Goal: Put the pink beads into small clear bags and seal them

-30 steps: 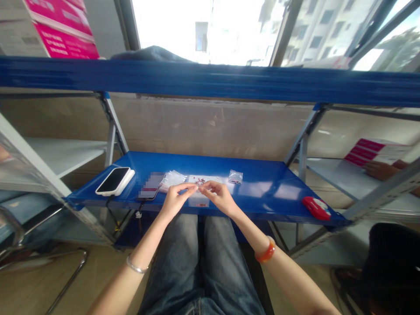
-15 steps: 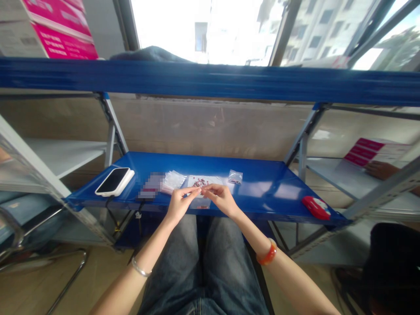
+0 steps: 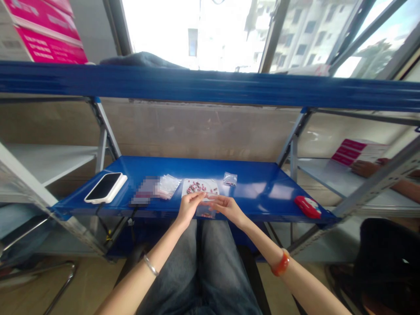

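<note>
A small clear plastic bag (image 3: 206,213) hangs between my hands, with some reddish bits at its bottom. My left hand (image 3: 189,208) is closed, thumb and fingers pinching the bag's upper left edge. From the other side my right hand (image 3: 230,210) pinches the top edge, its fingers fairly straight. Just beyond the hands, many small dark red and pink pieces (image 3: 196,187) lie spread on a white sheet (image 3: 185,183). A pile of clear bags (image 3: 169,184) is to the left of the sheet. Another small bag (image 3: 230,179) with dark pieces inside lies to the right.
On the blue table (image 3: 256,175) a white-cased phone (image 3: 105,188) lies at the left, and a red-and-white object (image 3: 307,206) at the right corner. A blue beam (image 3: 210,87) crosses above. Another person's hand (image 3: 361,168) rests on the neighbouring shelf at right.
The view has shifted slightly. Relative to the white sheet, my hands have come nearer to me, uncovering more of the pieces. Both hands are still at the bag.
</note>
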Action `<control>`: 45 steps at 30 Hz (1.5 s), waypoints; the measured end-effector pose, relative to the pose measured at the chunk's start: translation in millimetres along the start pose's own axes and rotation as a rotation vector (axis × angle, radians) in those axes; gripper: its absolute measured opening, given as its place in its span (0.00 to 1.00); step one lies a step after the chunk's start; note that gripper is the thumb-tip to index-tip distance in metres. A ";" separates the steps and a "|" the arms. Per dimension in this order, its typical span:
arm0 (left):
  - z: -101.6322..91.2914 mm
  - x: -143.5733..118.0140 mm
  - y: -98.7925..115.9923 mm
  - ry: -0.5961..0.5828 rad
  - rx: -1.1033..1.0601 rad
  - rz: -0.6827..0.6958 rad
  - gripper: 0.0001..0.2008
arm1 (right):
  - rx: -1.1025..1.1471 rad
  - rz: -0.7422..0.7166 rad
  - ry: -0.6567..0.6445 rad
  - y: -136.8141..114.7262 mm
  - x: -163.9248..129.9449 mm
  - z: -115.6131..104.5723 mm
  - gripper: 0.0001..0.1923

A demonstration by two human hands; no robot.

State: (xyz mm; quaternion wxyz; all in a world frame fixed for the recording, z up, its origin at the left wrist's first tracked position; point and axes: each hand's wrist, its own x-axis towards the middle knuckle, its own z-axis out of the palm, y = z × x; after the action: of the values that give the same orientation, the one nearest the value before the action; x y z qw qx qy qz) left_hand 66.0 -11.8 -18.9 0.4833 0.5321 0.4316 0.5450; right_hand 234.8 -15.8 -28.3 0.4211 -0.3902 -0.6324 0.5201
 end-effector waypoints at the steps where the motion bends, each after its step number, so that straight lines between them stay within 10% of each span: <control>1: 6.0 4.1 -1.7 -0.009 -0.029 -0.015 0.15 | 0.002 0.001 0.018 5.1 -0.8 -5.1 0.23; 13: 86.6 101.4 -7.0 -0.182 0.498 0.022 0.26 | -0.339 -0.016 0.649 44.1 58.9 -92.9 0.15; 20: 97.7 100.3 -23.2 -0.229 0.798 0.038 0.23 | -0.576 0.000 0.817 72.4 77.5 -108.3 0.18; 26: 52.9 82.5 -12.3 -0.073 0.887 0.139 0.14 | -0.725 -0.039 0.846 83.6 80.4 -109.5 0.19; 33: -45.1 55.5 -11.6 0.492 1.108 0.205 0.15 | -0.770 -0.059 0.904 87.6 83.1 -107.6 0.23; 38: -88.6 50.0 -28.9 0.462 1.347 0.094 0.22 | -0.776 -0.084 0.916 88.3 80.4 -106.2 0.22; 45: -101.3 53.5 -26.5 0.467 1.326 0.141 0.17 | -0.792 -0.153 0.931 75.4 67.2 -99.2 0.20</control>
State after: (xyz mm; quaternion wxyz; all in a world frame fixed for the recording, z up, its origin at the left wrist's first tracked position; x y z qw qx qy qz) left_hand -31.4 49.6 -42.5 -0.0843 0.6102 0.7296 0.2971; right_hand 309.1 91.1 -83.7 0.5122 -0.6568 -0.5533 -0.0111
